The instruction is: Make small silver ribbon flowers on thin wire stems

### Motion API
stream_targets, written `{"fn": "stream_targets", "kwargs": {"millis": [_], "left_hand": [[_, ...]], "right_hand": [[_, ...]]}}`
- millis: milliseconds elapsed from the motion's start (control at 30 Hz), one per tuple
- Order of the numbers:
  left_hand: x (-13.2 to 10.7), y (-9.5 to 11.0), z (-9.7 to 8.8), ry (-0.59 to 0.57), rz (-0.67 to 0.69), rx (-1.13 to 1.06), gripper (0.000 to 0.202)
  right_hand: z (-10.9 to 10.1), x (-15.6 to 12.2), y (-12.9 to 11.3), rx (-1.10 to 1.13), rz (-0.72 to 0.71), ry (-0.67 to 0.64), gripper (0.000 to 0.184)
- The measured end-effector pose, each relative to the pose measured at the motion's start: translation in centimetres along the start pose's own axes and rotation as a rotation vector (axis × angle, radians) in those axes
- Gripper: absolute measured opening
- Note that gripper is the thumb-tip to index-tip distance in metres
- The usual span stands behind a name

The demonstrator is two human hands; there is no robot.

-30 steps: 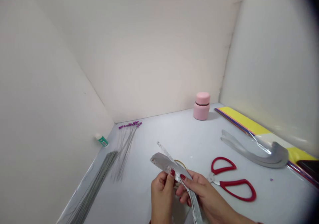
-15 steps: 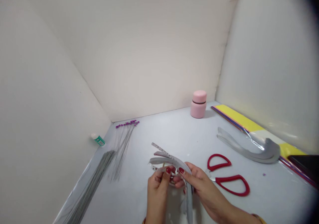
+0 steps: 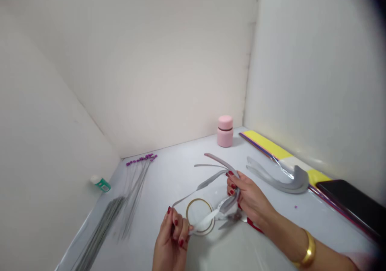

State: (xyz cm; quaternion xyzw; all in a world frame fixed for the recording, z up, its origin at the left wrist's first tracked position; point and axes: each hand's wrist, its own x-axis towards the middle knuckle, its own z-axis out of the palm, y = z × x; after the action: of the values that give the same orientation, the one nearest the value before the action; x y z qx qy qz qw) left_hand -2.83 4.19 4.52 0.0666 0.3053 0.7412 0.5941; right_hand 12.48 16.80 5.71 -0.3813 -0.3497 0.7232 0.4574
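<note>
My left hand [image 3: 171, 233] pinches the lower ends of several silver-grey foil strips [image 3: 211, 178], and my right hand [image 3: 247, 194] grips them higher up, so they stretch between my hands. Under them lies a round gold-rimmed ring [image 3: 187, 214], with a pale strip crossing it. Red-handled scissors [image 3: 232, 218] lie just below my right hand, which hides most of them. Only the blades and a bit of red handle show.
To the right lie a curved bundle of silver strips [image 3: 279, 178], coloured sheets [image 3: 265, 144] and a black phone [image 3: 350, 202]. A pink jar [image 3: 224, 131] stands at the back. Purple-tipped wires [image 3: 140, 159], a grey wire bundle [image 3: 99, 226] and a small green tube [image 3: 101, 184] lie left, against white walls.
My hands have moved apart, with my left hand lower left, and the strips now spread out between them. The gold-rimmed ring has come into full view. The view has turned, shifting everything left.
</note>
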Motion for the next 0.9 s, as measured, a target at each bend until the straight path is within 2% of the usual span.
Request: {"fn": "stream_targets", "kwargs": {"millis": [100, 200, 300, 333, 400, 500, 633, 733, 833, 900], "left_hand": [[-0.2, 0.2, -0.2, -0.009, 0.034, 0.064, 0.03], [-0.4, 1.6, -0.5, 0.027, 0.083, 0.038, 0.029], [-0.4, 3.2, -0.5, 0.001, 0.07, -0.019, 0.027], [-0.4, 3.4, -0.4, -0.015, 0.061, -0.034, 0.028], [-0.3, 3.1, -0.1, -0.028, 0.05, -0.031, 0.026], [0.0, 1.4, 0.2, 0.013, 0.011, 0.041, 0.024], [0.8, -0.3, -0.4, 0.091, -0.018, 0.188, 0.032], [1.2, -0.7, -0.9, 0.077, -0.004, 0.273, 0.036], [1.0, -1.0, -0.9, 0.014, -0.038, 0.381, 0.037], [0.7, -1.3, -0.8, -0.015, -0.065, 0.427, 0.036]], "right_hand": [[-0.5, 0.7, -1.5, -0.018, -0.106, 0.035, 0.023], [-2.0, 1.9, -3.2, -0.061, -0.198, 0.086, 0.02], [-3.9, 4.0, -4.9, -0.155, -0.19, 0.098, 0.01], [-4.4, 4.8, -5.3, -0.196, -0.181, 0.102, 0.012], [-5.0, 6.7, -5.6, -0.288, -0.136, 0.092, 0.023], [-5.3, 9.4, -5.2, -0.431, -0.125, 0.087, 0.028], [-4.7, 11.2, -4.6, -0.623, -0.271, 0.087, 0.028], [-3.7, 9.7, -3.9, -0.758, -0.466, 0.03, 0.027], [-2.3, 5.3, -2.2, -0.878, -0.655, -0.133, 0.026], [-1.3, 1.7, -0.5, -0.942, -0.737, -0.275, 0.033]]}}
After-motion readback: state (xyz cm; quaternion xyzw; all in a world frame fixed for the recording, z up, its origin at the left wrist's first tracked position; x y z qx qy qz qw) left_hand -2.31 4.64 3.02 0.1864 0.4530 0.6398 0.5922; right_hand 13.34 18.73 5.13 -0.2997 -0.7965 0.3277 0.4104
